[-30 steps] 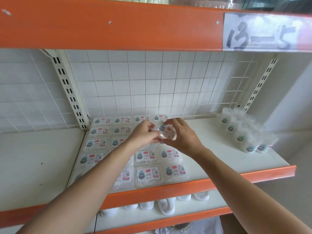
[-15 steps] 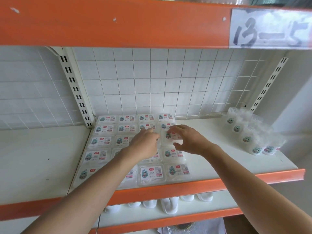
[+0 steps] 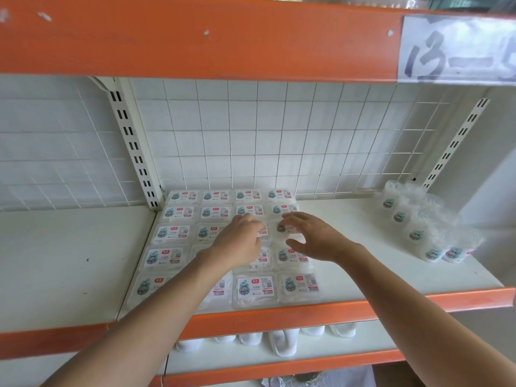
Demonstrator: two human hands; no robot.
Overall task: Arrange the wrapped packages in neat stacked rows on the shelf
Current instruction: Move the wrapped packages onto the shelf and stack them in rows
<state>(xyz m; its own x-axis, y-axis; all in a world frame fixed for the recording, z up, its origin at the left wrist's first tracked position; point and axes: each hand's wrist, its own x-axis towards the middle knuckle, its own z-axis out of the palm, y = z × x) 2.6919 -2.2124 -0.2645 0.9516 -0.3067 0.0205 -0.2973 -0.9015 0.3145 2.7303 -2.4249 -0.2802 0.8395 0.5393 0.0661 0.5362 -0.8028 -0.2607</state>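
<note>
Flat wrapped packages (image 3: 255, 289) with cartoon labels lie in a grid of neat rows on the left part of the white shelf (image 3: 391, 272). One package (image 3: 287, 229) sits in the third row at the grid's right column. My right hand (image 3: 312, 238) hovers over it with fingers spread, thumb beside its near edge. My left hand (image 3: 240, 241) rests fingertips-down on the neighbouring package to the left, covering most of it. A loose pile of wrapped packages (image 3: 416, 233) lies at the shelf's right end.
An orange beam (image 3: 195, 37) with a handwritten label (image 3: 458, 51) runs overhead. A white wire grid (image 3: 279, 135) backs the shelf. The orange front lip (image 3: 363, 307) edges it. White items (image 3: 282, 342) stand on the shelf below. Another white shelf bay (image 3: 69, 261) adjoins on the left.
A package I held up in both hands has come down into the third row of the grid. My right hand has let go and spread open above it.
</note>
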